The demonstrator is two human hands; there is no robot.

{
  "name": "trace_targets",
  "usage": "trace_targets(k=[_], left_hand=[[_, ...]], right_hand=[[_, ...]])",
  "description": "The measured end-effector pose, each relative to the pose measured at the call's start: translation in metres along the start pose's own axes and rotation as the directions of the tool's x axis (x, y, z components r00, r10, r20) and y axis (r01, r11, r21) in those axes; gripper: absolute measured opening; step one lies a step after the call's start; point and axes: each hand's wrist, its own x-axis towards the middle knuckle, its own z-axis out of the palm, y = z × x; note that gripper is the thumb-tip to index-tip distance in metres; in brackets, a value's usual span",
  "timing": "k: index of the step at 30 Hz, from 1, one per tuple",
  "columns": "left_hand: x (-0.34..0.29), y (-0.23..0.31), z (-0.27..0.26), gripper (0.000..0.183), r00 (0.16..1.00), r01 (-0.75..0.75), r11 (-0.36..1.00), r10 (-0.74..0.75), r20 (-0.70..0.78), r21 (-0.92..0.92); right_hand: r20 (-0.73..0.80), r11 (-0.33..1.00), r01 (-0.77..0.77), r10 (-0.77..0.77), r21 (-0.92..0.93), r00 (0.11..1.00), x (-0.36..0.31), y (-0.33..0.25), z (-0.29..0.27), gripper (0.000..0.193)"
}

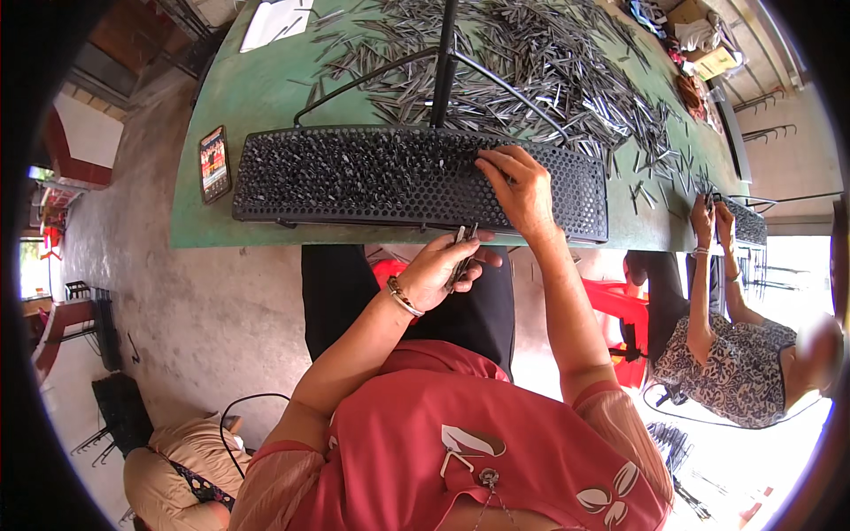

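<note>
A long black perforated rack (575,193) lies along the table's near edge. Many thin dark strips (336,173) stand in the holes of its left and middle parts, while holes at its right end show bare. My left hand (434,270), palm up just below the rack's front edge, is closed around several thin metal strips (462,257) that poke out past the fingers. Over the rack, right of the filled part, my right hand (521,188) has thumb and forefinger pinched together at the holes. Whatever sits between those fingertips is too small to make out.
A large heap of loose metal strips (549,71) covers the green table (257,97) behind the rack. A black rod frame (443,80) rises at the rack's back. A phone (213,165) lies left. At right, a co-worker's hands (713,221) work at another rack (748,223).
</note>
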Motion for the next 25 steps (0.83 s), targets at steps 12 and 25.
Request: trace_targets(k=[12,25], left_hand=[[0.001,-0.002,0.004,0.034,0.997,-0.074,0.997,0.074,0.022,0.025],[-0.005,0.006,-0.002,0.038,0.984,-0.136,0.990,0.129,0.123,0.049]], right_hand=[[0.088,0.970,0.150,-0.135,-0.193,0.987,0.003,0.001,-0.002,0.017],[0.599,0.598,-0.664,0.351,0.448,0.720,-0.019,-0.016,-0.026,0.016]])
